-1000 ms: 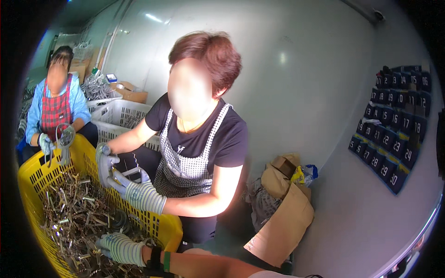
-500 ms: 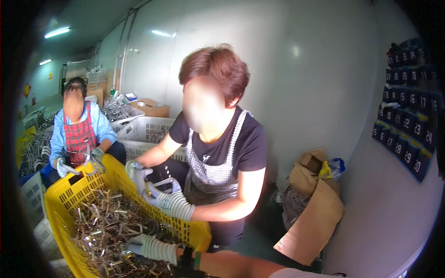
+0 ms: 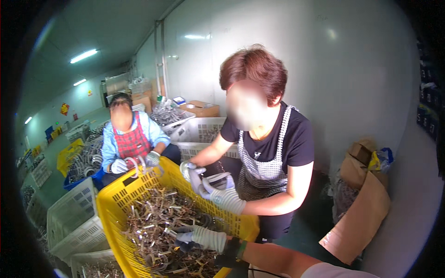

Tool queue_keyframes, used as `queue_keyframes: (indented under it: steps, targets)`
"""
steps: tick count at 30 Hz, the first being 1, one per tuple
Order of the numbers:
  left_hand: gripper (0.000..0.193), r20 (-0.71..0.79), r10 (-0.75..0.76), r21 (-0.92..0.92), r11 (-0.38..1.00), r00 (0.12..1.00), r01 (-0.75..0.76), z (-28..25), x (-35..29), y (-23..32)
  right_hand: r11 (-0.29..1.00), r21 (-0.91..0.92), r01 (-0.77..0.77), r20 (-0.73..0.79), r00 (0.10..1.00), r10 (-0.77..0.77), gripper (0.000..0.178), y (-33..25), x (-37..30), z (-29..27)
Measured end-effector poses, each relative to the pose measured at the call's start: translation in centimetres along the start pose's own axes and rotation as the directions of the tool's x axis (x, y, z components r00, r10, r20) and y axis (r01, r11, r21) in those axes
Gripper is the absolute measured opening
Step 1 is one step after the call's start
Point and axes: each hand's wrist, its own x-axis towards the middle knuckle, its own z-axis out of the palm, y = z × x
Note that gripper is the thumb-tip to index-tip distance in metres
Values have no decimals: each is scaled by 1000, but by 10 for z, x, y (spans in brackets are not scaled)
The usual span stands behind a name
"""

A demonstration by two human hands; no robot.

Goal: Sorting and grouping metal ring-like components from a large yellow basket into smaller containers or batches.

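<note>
We see our right hand (image 3: 204, 238), in a pale striped knit glove with smooth dark grey coating over the fingers, reaching in low over the near part of the basket. Its fingers bend down at a short, shiny, tube-shaped metal piece (image 3: 170, 231); we cannot tell whether they clamp it or only touch it. Our left hand is out of view, so its state we cannot tell. A black band (image 3: 230, 250) circles our right wrist.

The piece lies at the top of a tangled heap of thin brownish metal parts (image 3: 155, 217), spiky and mixed with bright stubby tubes, inside a yellow plastic basket (image 3: 248, 227) with slotted walls.

Across from us, a co-worker in a black-and-white checked apron (image 3: 262, 173) holds a grey, angular frame-like part (image 3: 214, 180) between two striped gloves. Farther left, another co-worker in a red plaid apron (image 3: 133, 142) has both gloved hands at smooth, curved grey parts (image 3: 137, 170) by the basket's far rim. White slotted plastic crates (image 3: 88, 234) stand beside the basket.
</note>
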Motion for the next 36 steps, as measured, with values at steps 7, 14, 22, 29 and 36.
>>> queue_keyframes:
  steps: [7, 14, 22, 29, 36]
  targets:
    - [52, -88, -44, 189, 980, 995, 60, -3, -35, 32, 390, -713, 582, 428, 803, -416, 15, 17, 9, -26]
    - [36, -155, -214, 8, 976, 964, 218, -18, -91, -13, 766, -638, 83, -24, 991, -128, 34, -16, -23, 0]
    - [27, -18, -468, -192, 869, 883, 457, -40, -145, -73, 991, -5, -133, 12, 991, 133, 31, -21, -43, 55]
    - [25, -212, -156, 373, 899, 965, 227, -61, -154, -133, 999, 17, -36, -163, 986, 38, 19, -15, -36, 46]
    - [23, 356, -373, 852, 506, 857, -134, -41, -160, -119, 980, 134, -148, -280, 943, 181, 18, -11, -34, 39]
